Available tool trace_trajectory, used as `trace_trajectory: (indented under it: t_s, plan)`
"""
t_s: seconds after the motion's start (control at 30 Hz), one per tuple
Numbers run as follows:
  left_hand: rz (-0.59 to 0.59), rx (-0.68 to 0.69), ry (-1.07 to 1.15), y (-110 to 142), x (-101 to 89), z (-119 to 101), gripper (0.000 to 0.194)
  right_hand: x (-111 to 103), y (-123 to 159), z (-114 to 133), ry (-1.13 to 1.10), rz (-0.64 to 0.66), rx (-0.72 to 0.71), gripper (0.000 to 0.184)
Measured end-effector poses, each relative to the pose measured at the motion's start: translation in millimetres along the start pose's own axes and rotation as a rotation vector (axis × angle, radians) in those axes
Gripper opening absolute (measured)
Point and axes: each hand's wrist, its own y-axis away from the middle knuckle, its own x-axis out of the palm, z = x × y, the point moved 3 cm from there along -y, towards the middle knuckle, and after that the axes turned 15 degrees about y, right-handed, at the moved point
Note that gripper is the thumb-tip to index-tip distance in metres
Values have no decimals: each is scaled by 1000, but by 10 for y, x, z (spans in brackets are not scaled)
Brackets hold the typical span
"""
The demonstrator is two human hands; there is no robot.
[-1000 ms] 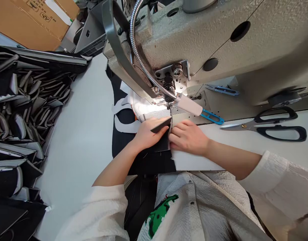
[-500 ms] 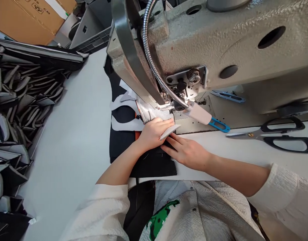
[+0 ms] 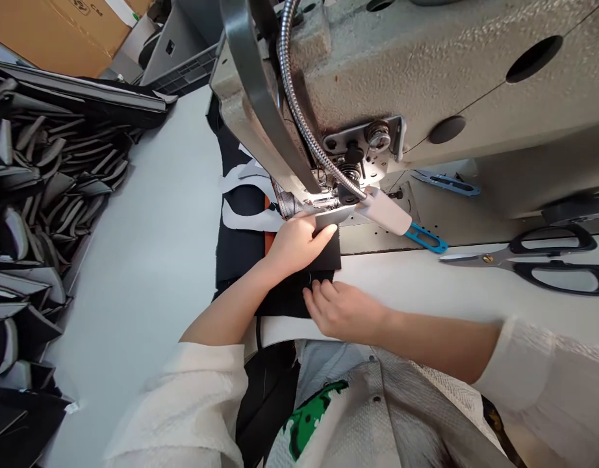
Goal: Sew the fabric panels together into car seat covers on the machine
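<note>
Left hand [image 3: 292, 247] grips a stiff grey flap [image 3: 332, 216] between thumb and fingers, palm down over the black fabric [image 3: 241, 257], right by the needle area of the sewing machine [image 3: 426, 71]. Since the last frame the right hand [image 3: 345, 312] has pulled back from beside the left one to the fabric's near edge, fingers curled there; fabric has slid farther in toward the machine, and the flap now shows a darker face. White cut pieces [image 3: 253, 219] lie on the fabric left of the left hand, a bit of orange showing beside them. Right thumb hidden, so can't tell if that grip is pinched shut or just resting. Needle and presser foot hard to make out behind the lamp head [image 3: 384, 211] and glare; crate and cardboard box cut off at the top. Bench [image 3: 148, 240] is white and smooth. Black-handled scissors [image 3: 487, 259] lie right of the machine's work area, blue snips [image 3: 448, 184] on the machine bed, blue looped piece [image 3: 429, 238] at the lamp's end. Big pile of black and grey padded pieces [image 3: 60, 169] along the left side, grey crate [image 3: 182, 39] and cardboard box [image 3: 60, 32] behind.
</note>
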Motion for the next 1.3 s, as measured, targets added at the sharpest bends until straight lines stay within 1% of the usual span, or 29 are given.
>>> trace_trajectory:
  t_s: [0.03,0.1,0.17,0.2,0.27,0.33,0.37,0.4,0.47,0.53,0.57,0.63,0.7,0.77,0.87,0.97,1.03,1.1,1.13,1.17,1.23,1.3]
  plan:
    - [17,49,-21,21,12,-23,31,7,-26,25,-9,9,-11,32]
    - [76,215,-116,89,50,-45,27,11,-42,7,-63,17,-10,31]
    - [120,348,-246,184,82,-15,29,-3,-9,-79,-112,11,41,30]
    - [118,377,-293,232,87,11,30,-15,19,-126,-125,5,74,30]
    - [91,375,-321,316,76,46,30,-34,74,-188,-134,17,127,31]
    - [75,322,-321,373,52,23,28,-40,105,-191,-129,46,136,29]
    - [91,287,-330,390,41,-11,30,-40,111,-176,-122,56,124,27]
    - [124,254,-348,399,28,-57,38,-38,113,-158,-113,60,109,25]
    - [228,212,-374,402,-3,-162,52,-34,117,-135,-92,48,88,24]
    - [338,196,-358,395,-40,-255,53,-30,133,-151,-65,31,95,23]
    - [373,189,-346,391,-58,-289,51,-27,146,-171,-50,32,102,22]
    - [401,192,-333,381,-75,-336,50,-21,179,-224,-23,45,116,20]
    - [381,212,-348,369,-55,-361,45,-27,209,-270,-9,40,119,21]
    - [348,230,-359,349,1,-362,33,-50,224,-286,-18,-6,105,22]
    - [248,250,-372,285,86,-313,24,-69,212,-258,-87,-46,85,24]
    - [157,333,-385,223,106,-200,23,-26,189,-232,-150,5,166,30]
    - [166,426,-379,218,80,-92,27,14,185,-217,-162,32,197,32]
    - [186,502,-357,245,24,11,29,39,187,-202,-157,38,178,32]
    - [185,512,-341,263,-8,48,30,43,189,-196,-149,33,166,31]
    - [177,498,-324,280,-36,69,30,41,189,-191,-141,25,154,31]
    - [161,422,-298,309,-58,58,27,27,185,-186,-120,8,149,31]
    - [151,336,-314,326,-27,-2,21,13,176,-181,-97,2,158,31]
